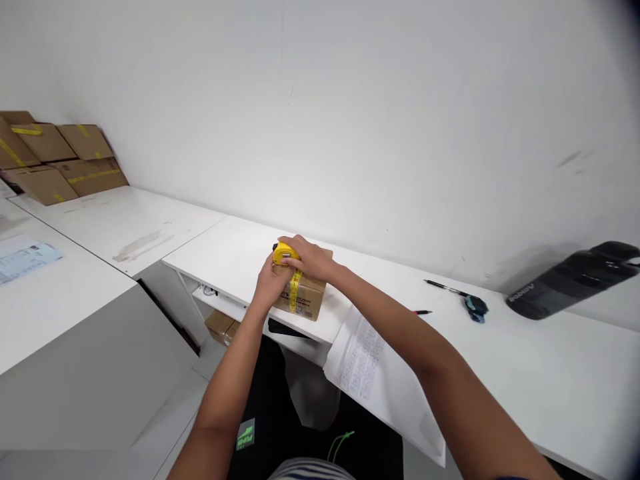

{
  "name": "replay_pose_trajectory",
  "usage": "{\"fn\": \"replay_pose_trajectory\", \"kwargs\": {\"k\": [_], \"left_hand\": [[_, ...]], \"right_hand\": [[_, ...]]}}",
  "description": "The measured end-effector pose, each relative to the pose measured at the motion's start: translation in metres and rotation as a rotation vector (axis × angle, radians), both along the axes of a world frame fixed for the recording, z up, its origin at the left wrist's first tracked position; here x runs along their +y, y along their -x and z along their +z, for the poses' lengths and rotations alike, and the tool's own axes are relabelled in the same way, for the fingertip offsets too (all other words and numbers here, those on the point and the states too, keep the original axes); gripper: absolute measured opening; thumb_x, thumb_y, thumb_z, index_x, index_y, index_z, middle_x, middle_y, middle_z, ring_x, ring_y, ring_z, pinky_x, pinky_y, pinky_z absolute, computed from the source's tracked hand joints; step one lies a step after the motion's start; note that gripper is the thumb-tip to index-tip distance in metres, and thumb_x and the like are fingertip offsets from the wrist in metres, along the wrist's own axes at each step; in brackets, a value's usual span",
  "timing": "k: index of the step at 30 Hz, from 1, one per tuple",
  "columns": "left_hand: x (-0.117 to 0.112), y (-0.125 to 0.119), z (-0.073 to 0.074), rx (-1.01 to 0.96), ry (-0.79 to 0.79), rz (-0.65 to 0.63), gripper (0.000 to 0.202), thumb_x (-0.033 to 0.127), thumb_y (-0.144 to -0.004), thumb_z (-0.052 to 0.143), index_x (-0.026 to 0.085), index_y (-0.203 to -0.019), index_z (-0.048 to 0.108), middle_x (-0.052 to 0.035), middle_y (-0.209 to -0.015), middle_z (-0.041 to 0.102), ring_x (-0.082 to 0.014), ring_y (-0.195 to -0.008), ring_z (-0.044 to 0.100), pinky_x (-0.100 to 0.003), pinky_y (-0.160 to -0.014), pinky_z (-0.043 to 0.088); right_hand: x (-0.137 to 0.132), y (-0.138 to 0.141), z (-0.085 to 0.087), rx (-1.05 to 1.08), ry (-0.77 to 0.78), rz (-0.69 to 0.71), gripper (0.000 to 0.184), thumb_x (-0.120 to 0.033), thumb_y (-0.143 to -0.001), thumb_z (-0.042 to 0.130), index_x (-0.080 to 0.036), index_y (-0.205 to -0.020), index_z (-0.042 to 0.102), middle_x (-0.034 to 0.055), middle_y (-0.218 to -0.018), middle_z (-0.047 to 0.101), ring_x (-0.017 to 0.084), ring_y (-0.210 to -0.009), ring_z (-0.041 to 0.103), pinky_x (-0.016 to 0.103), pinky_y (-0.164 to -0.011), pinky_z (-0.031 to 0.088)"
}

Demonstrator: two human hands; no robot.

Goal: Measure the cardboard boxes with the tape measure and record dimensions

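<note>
Head view: sheets of paper [400,393] hang over the near edge of the desk [550,360], partly covered by the right forearm [390,313]. Just beyond, on the desk, sits a taped box [311,301]; the right hand [313,258] grasps a yellow tape measure [286,254] over its top, while the left hand [269,283] touches its left end, grip unclear. Rightward lie a black pen [445,287] and a dark bottle [560,283]. Farther left, cardboard boxes [95,175] are stacked.

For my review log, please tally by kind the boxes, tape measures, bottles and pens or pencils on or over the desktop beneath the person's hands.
Cardboard box: 1
Tape measure: 1
Bottle: 1
Pens or pencils: 2, one partly hidden
Total: 5
</note>
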State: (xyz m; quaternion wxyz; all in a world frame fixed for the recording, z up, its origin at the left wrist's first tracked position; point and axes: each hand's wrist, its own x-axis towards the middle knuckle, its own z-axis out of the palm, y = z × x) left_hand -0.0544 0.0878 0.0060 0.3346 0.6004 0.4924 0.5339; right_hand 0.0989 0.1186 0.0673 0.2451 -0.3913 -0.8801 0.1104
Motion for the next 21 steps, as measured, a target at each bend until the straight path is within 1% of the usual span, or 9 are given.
{"fn": "replay_pose_trajectory", "kwargs": {"k": [1, 2, 4, 6, 8, 11, 17, 19, 21], "left_hand": [[0.001, 0.0, -0.002, -0.029, 0.02, -0.038, 0.057, 0.048, -0.077, 0.067, 0.022, -0.126, 0.057, -0.01, -0.115, 0.066, -0.0285, -0.106, 0.062, -0.04, -0.088, 0.049], [0.002, 0.0, -0.005, -0.039, 0.047, -0.041, 0.053, 0.048, -0.078, 0.066, 0.021, -0.123, 0.06, -0.0087, -0.109, 0.068, -0.0271, -0.1, 0.065, -0.039, -0.085, 0.051], [0.002, -0.002, -0.009, -0.038, 0.078, -0.01, 0.05, 0.046, -0.077, 0.067, 0.02, -0.12, 0.063, -0.0075, -0.102, 0.071, -0.0261, -0.093, 0.066, -0.039, -0.082, 0.052], [0.003, -0.002, -0.011, -0.037, 0.073, -0.003, 0.051, 0.045, -0.077, 0.067, 0.018, -0.12, 0.064, -0.0078, -0.103, 0.072, -0.0262, -0.094, 0.066, -0.039, -0.084, 0.052], [0.004, -0.002, -0.01, -0.037, 0.07, -0.002, 0.055, 0.045, -0.076, 0.068, 0.017, -0.123, 0.062, -0.0092, -0.11, 0.071, -0.0266, -0.1, 0.066, -0.04, -0.088, 0.052], [0.008, -0.001, -0.009, -0.036, 0.094, -0.008, 0.061, 0.045, -0.076, 0.069, 0.014, -0.127, 0.06, -0.0119, -0.118, 0.069, -0.0278, -0.107, 0.064, -0.04, -0.092, 0.051], [0.009, -0.001, -0.008, -0.04, 0.133, -0.01, 0.07, 0.046, -0.078, 0.068, 0.01, -0.136, 0.052, -0.0145, -0.129, 0.064, -0.0278, -0.113, 0.063, -0.038, -0.096, 0.05], [0.009, -0.001, -0.008, -0.035, 0.134, -0.005, 0.071, 0.046, -0.078, 0.067, 0.01, -0.137, 0.051, -0.0145, -0.129, 0.064, -0.0272, -0.113, 0.063, -0.037, -0.097, 0.05], [0.01, -0.002, -0.008, -0.03, 0.119, -0.005, 0.069, 0.045, -0.078, 0.068, 0.011, -0.137, 0.052, -0.0131, -0.129, 0.064, -0.0266, -0.114, 0.063, -0.036, -0.098, 0.049]], "right_hand": [[-0.001, 0.0, 0.001, -0.02, 0.004, -0.024, 0.05, -0.04, -0.095, 0.049, -0.027, -0.142, 0.041, 0.009, -0.124, 0.056, 0.025, -0.101, 0.061, 0.039, -0.086, 0.049], [-0.003, 0.0, 0.002, -0.04, 0.008, -0.056, 0.05, -0.04, -0.095, 0.049, -0.027, -0.142, 0.041, 0.0094, -0.123, 0.056, 0.026, -0.099, 0.062, 0.039, -0.083, 0.05], [-0.007, -0.002, 0.003, -0.08, 0.009, -0.114, 0.05, -0.04, -0.095, 0.049, -0.028, -0.143, 0.041, 0.0098, -0.123, 0.056, 0.026, -0.095, 0.063, 0.038, -0.079, 0.05], [-0.011, -0.006, 0.003, -0.106, -0.007, -0.151, 0.05, -0.04, -0.095, 0.049, -0.028, -0.143, 0.041, 0.0101, -0.123, 0.056, 0.026, -0.093, 0.063, 0.038, -0.075, 0.051], [-0.014, -0.015, 0.003, -0.113, -0.023, -0.164, 0.05, -0.04, -0.095, 0.049, -0.028, -0.143, 0.042, 0.0103, -0.121, 0.057, 0.026, -0.092, 0.063, 0.038, -0.074, 0.051], [-0.023, -0.041, 0.002, -0.098, -0.01, -0.185, 0.049, -0.042, -0.094, 0.049, -0.028, -0.141, 0.043, 0.0091, -0.119, 0.059, 0.025, -0.092, 0.063, 0.038, -0.076, 0.051], [-0.056, -0.117, -0.008, -0.076, 0.016, -0.297, 0.047, -0.045, -0.094, 0.048, -0.031, -0.139, 0.044, 0.0052, -0.118, 0.061, 0.023, -0.091, 0.064, 0.038, -0.077, 0.052], [-0.065, -0.134, -0.015, -0.061, 0.017, -0.334, 0.046, -0.045, -0.094, 0.048, -0.033, -0.139, 0.044, 0.0046, -0.119, 0.062, 0.022, -0.091, 0.064, 0.037, -0.076, 0.053], [-0.07, -0.142, -0.021, -0.039, 0.012, -0.358, 0.046, -0.046, -0.094, 0.048, -0.033, -0.138, 0.044, 0.0046, -0.121, 0.062, 0.022, -0.092, 0.064, 0.037, -0.077, 0.053]]}}
